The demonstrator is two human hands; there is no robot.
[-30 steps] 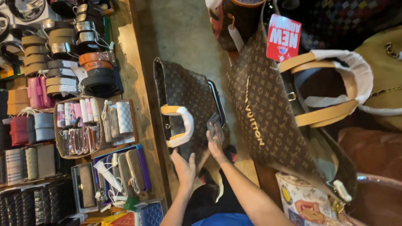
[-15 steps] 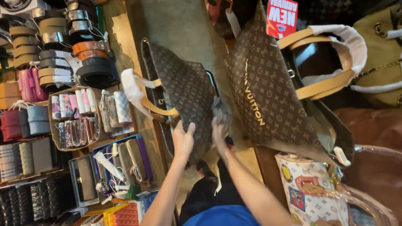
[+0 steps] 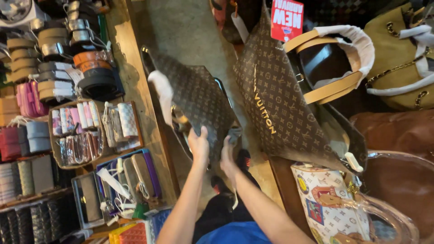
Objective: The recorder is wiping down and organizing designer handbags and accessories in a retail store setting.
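Between shelves, both hands (image 3: 212, 151) now grip brown tote (image 3: 199, 97), handle swung left.

Warm indoor light, soft shadows (slight blur)

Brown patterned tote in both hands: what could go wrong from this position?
The brown patterned tote is gripped only at its lower edge by the left hand and right hand, so it may slip or sag. It hangs close to the larger hanging bag and could knock it. Its wrapped handle might catch the rolled belts on the shelf.
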